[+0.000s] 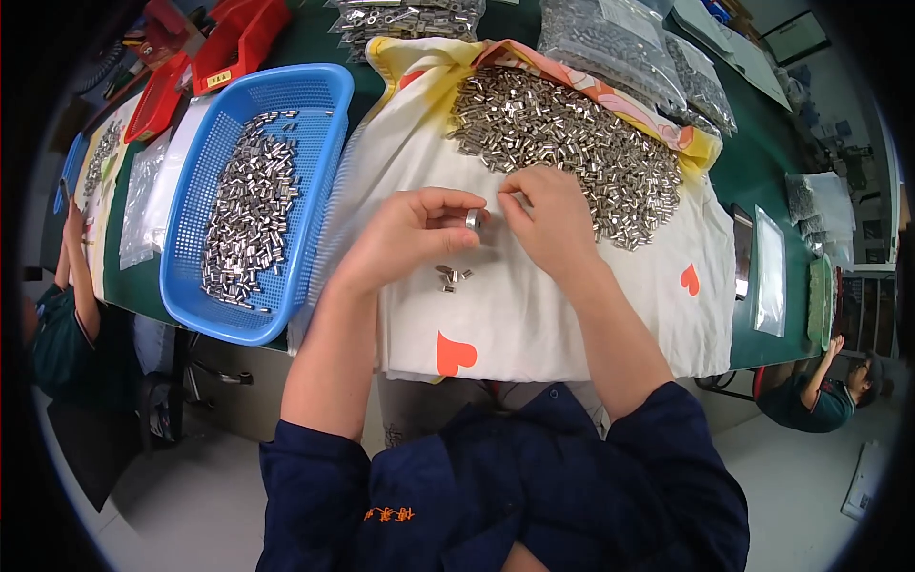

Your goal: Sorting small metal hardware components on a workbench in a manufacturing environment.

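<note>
My left hand (410, 234) is closed, holding a short, shiny metal ring (473, 220) between thumb and fingers. Just to its right, my right hand (548, 214) is pinched; whatever its fingertips hold, if anything, is too small to make out. Under my hands spreads a white cloth (610, 329) with red hearts and a yellow edge. A few small metal sleeves (452, 277) lie on it below my left hand. Beyond my right hand is a large heap of similar metal sleeves (572, 143). More loose sleeves (253, 205) lie in the blue plastic basket (179, 238) on the left.
Bags of metal parts (610, 43) stand behind the heap, with bagged terminals (410, 24) at the back. Red bins (238, 43) sit at the far left. A phone (742, 253) and a clear bag (769, 276) lie right. Co-workers (810, 400) sit at both sides.
</note>
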The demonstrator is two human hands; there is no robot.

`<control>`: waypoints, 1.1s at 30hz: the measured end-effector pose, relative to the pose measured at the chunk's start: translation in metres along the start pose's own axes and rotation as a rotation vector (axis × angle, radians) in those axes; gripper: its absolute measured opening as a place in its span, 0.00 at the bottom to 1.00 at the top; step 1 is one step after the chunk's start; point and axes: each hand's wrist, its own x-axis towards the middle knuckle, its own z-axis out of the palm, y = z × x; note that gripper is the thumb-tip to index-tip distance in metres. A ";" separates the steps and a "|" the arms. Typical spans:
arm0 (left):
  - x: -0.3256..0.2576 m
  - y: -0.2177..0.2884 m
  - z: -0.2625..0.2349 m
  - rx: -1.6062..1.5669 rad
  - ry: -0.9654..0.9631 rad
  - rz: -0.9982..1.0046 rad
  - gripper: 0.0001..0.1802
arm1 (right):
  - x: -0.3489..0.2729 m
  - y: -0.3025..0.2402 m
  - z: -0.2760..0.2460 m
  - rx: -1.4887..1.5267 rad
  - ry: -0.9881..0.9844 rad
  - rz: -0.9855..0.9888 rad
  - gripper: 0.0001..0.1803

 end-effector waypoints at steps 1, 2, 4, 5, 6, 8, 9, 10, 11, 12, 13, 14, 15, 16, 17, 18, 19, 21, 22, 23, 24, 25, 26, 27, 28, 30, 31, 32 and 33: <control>0.000 -0.001 -0.001 0.000 0.007 0.000 0.20 | 0.000 -0.006 -0.002 0.212 -0.039 0.157 0.02; 0.001 -0.002 -0.003 -0.007 0.027 0.003 0.20 | -0.001 -0.010 -0.002 0.216 -0.043 0.153 0.02; 0.002 -0.003 -0.004 -0.016 0.044 0.009 0.20 | -0.003 -0.015 -0.005 0.562 -0.088 0.175 0.04; 0.002 -0.002 -0.004 -0.024 0.054 0.006 0.20 | -0.004 -0.015 -0.005 0.562 -0.090 0.174 0.04; 0.002 -0.001 -0.004 -0.031 0.064 0.003 0.20 | -0.004 -0.015 -0.005 0.520 -0.091 0.115 0.05; 0.001 0.001 -0.003 -0.021 0.062 0.012 0.20 | -0.005 -0.014 -0.007 0.478 -0.094 0.055 0.06; 0.001 0.001 -0.003 -0.010 0.060 0.018 0.20 | -0.006 -0.015 -0.006 0.446 -0.100 0.049 0.05; 0.001 0.000 -0.003 -0.009 0.065 0.016 0.20 | -0.006 -0.016 -0.005 0.414 -0.106 0.042 0.05; 0.001 -0.002 -0.003 0.012 0.071 0.019 0.20 | -0.008 -0.016 -0.003 0.418 -0.108 0.040 0.05; 0.002 -0.002 -0.003 0.032 0.073 0.024 0.20 | -0.010 -0.016 0.000 0.328 -0.041 -0.032 0.05; 0.002 -0.003 -0.002 0.032 0.073 0.024 0.20 | -0.012 -0.016 0.002 0.238 0.025 -0.103 0.04; 0.002 -0.004 -0.002 0.042 0.089 0.021 0.20 | -0.013 -0.017 0.004 0.238 0.026 -0.103 0.04; 0.002 -0.004 -0.001 0.053 0.104 0.019 0.20 | -0.014 -0.018 0.006 0.227 0.037 -0.088 0.04; 0.002 -0.003 -0.001 0.053 0.102 0.020 0.20 | -0.014 -0.018 0.007 0.215 0.048 -0.073 0.04; 0.003 -0.003 0.000 0.031 0.099 0.020 0.20 | -0.013 -0.018 0.004 0.213 0.050 -0.072 0.04; 0.002 -0.001 0.000 0.010 0.101 0.018 0.20 | -0.011 -0.018 0.000 0.314 -0.004 -0.027 0.05; 0.001 0.000 0.000 0.010 0.103 0.018 0.20 | -0.010 -0.017 -0.004 0.414 -0.059 0.018 0.05; 0.001 0.002 -0.001 0.039 0.080 -0.008 0.19 | -0.006 -0.014 -0.008 0.444 -0.116 0.043 0.06; 0.000 0.002 -0.001 0.038 0.073 -0.008 0.19 | -0.005 -0.012 -0.010 0.473 -0.172 0.068 0.06; -0.001 0.001 -0.002 0.047 0.067 0.001 0.19 | -0.006 -0.013 -0.010 0.469 -0.169 0.073 0.06; -0.001 -0.001 -0.003 0.057 0.066 0.011 0.19 | -0.005 -0.013 -0.008 0.450 -0.189 0.123 0.07; -0.001 -0.002 -0.003 0.056 0.065 0.011 0.19 | -0.004 -0.013 -0.006 0.432 -0.209 0.172 0.07; -0.001 -0.004 -0.003 0.050 0.040 -0.009 0.19 | -0.003 -0.010 -0.007 0.431 -0.210 0.172 0.07; 0.000 -0.003 -0.002 0.045 0.010 -0.025 0.19 | -0.001 -0.004 -0.011 0.375 -0.128 0.191 0.07; 0.000 -0.002 -0.001 0.044 0.007 -0.021 0.19 | 0.002 0.001 -0.013 0.319 -0.047 0.210 0.07; -0.001 0.002 0.002 0.074 -0.017 -0.052 0.18 | 0.005 0.012 -0.001 0.091 0.032 0.061 0.07; -0.001 0.002 0.002 0.074 -0.024 -0.052 0.18 | 0.005 0.015 0.004 -0.133 0.105 -0.087 0.07; -0.002 0.002 0.001 0.096 -0.026 -0.044 0.18 | 0.004 0.016 0.009 -0.168 0.115 -0.074 0.07; -0.003 0.002 0.001 0.118 -0.021 -0.036 0.18 | 0.004 0.016 0.011 -0.167 0.114 -0.074 0.07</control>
